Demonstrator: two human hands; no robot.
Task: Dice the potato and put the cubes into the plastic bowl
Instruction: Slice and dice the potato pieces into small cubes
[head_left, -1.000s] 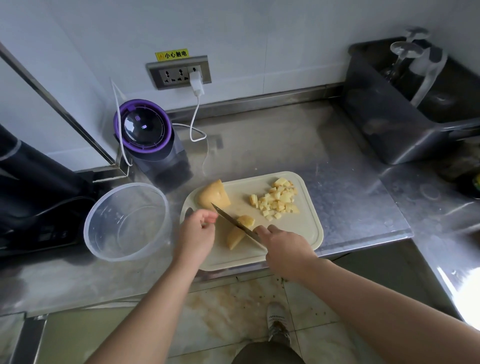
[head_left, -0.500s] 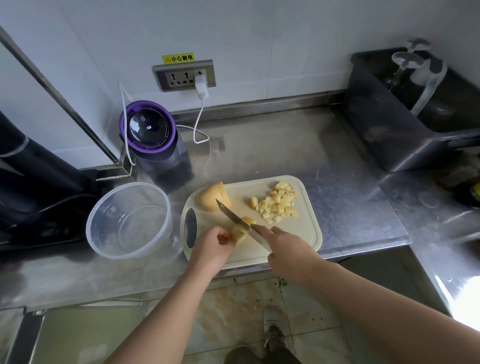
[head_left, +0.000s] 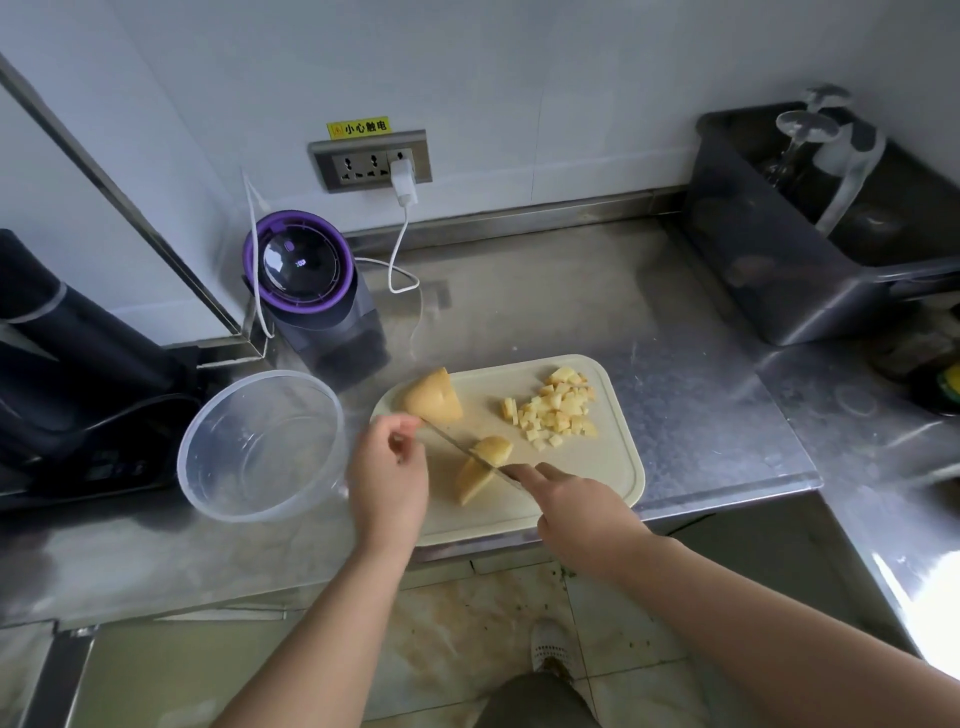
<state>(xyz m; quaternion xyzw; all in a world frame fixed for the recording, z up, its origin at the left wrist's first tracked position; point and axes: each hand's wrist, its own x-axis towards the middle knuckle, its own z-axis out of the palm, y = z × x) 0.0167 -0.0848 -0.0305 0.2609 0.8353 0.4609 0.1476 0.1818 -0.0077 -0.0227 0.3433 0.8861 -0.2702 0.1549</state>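
A cream cutting board (head_left: 613, 470) lies on the steel counter. On it sit a large potato chunk (head_left: 434, 399) at the back left, a pile of potato cubes (head_left: 558, 408) at the back right, and a potato piece cut in two: one part (head_left: 492, 449) beyond the blade, one part (head_left: 474, 480) nearer me. My right hand (head_left: 582, 512) grips a knife (head_left: 462, 448) whose blade lies between those two parts. My left hand (head_left: 387, 475) hovers left of the blade, fingers loosely curled, holding nothing. The clear plastic bowl (head_left: 208, 488) stands left of the board, with nothing in it.
A purple-rimmed appliance (head_left: 304, 270) stands behind the bowl, its white cable (head_left: 397, 260) plugged into the wall socket. A dark appliance (head_left: 62, 353) occupies the far left. A dark plastic bin (head_left: 779, 270) with glassware sits at the back right. The counter edge runs just under the board.
My left hand has let go of the potato piece and drawn back to the left. The knife has gone through the piece, which now lies as two parts.
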